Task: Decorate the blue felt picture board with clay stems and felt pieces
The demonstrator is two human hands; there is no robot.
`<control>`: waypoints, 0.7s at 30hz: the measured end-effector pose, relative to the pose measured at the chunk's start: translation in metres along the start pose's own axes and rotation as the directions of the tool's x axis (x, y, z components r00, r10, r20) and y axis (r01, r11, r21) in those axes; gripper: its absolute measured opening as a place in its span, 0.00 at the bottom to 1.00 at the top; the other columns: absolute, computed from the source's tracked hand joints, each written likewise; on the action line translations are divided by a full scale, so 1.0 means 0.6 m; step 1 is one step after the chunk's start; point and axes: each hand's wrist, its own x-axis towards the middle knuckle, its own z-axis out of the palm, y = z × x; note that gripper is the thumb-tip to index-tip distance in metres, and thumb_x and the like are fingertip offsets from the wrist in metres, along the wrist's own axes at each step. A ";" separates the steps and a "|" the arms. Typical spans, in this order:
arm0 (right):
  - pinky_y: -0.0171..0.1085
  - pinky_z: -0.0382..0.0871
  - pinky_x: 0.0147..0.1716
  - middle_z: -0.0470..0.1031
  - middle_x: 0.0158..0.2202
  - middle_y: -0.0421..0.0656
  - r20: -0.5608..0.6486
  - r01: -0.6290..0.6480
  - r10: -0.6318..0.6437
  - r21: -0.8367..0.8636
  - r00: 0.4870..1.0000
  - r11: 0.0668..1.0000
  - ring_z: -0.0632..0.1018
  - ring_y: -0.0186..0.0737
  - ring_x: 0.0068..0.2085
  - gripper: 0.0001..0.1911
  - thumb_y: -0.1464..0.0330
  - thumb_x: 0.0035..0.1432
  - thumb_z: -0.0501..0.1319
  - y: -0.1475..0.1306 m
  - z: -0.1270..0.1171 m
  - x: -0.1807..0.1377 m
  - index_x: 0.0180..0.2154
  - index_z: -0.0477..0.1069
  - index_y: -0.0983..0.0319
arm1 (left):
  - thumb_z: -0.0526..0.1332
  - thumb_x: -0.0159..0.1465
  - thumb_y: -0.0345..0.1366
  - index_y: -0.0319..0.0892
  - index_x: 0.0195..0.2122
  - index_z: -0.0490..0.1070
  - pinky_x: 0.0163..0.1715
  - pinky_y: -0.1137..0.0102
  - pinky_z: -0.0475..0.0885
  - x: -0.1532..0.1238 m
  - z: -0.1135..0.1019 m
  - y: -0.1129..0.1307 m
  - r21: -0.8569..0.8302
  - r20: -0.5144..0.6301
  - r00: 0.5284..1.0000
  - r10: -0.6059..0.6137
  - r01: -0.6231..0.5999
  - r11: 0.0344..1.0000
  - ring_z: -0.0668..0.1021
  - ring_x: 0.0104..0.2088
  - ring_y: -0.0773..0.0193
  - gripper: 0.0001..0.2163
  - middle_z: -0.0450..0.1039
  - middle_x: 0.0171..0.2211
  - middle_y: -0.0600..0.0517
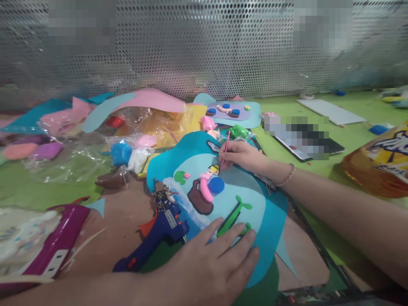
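My left hand (pixel 212 263) lies flat, fingers spread, on the near edge of a blue foam craft board (pixel 267 216), beside a green clay sprout (pixel 234 214). My right hand (pixel 244 155) pinches a thin pink sculpting stick (pixel 225 148) like a pen. Its tip touches a small clay figure (pixel 210 176) with a yellow top, a pink body and a blue disc, sitting on a brown clay shape (pixel 199 202).
A blue glue gun (pixel 153 240) lies just left of the board. Clay lumps in plastic wrap (pixel 127 155), foam sheets (pixel 143 100) and a second decorated board (pixel 232 112) crowd the back. An orange packet (pixel 379 163) sits at right, a purple box (pixel 47 250) at left. Perforated metal wall (pixel 204 46) behind.
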 end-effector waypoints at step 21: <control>0.26 0.72 0.23 0.73 0.18 0.38 -0.071 -0.002 0.001 -0.013 0.997 1.000 0.76 0.29 0.22 0.09 0.79 0.56 0.56 0.003 0.001 0.001 0.26 0.65 0.64 | 0.42 0.69 0.35 0.36 0.59 0.57 0.52 0.55 0.63 0.000 0.001 -0.003 0.028 0.037 0.999 0.016 -0.017 0.999 0.62 0.58 0.50 0.19 0.57 0.61 0.43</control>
